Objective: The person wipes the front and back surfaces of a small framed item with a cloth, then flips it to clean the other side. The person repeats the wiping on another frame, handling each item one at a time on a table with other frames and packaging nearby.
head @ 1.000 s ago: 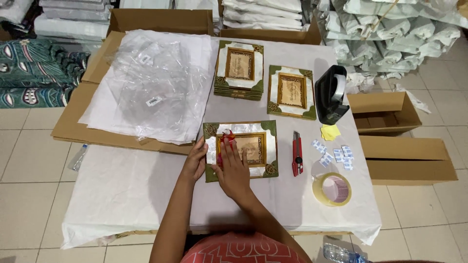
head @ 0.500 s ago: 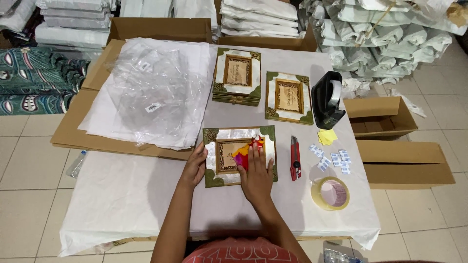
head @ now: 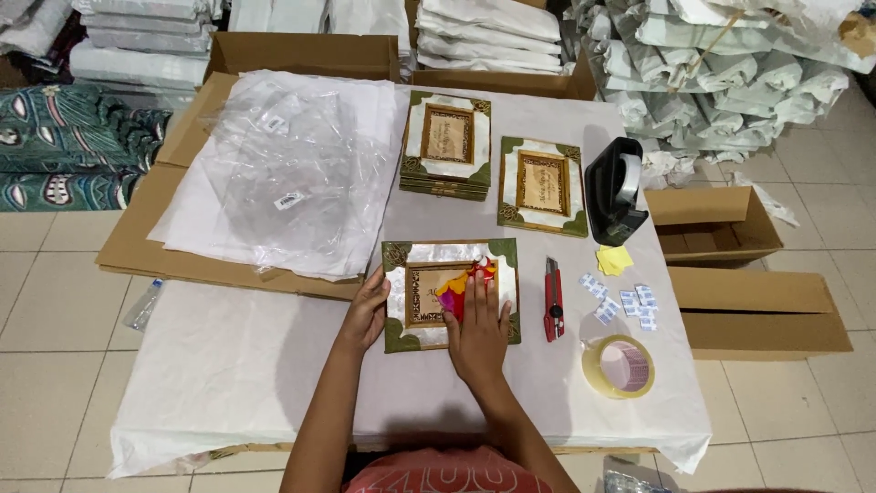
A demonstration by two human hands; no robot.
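Head view: framed plaque [head: 415,294] lies flat just ahead, long axis sideways; left hand [head: 367,313] cups its left edge, right hand [head: 478,329] flat, pressing colourful cloth [head: 459,290] on it

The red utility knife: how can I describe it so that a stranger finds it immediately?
Start at the white-covered table and find the framed plaque under the person's right hand. Just right of that plaque lies the red utility knife, pointing away from the person. It is the only narrow red tool there; its other neighbours are a round roll of clear tape and small white stickers.
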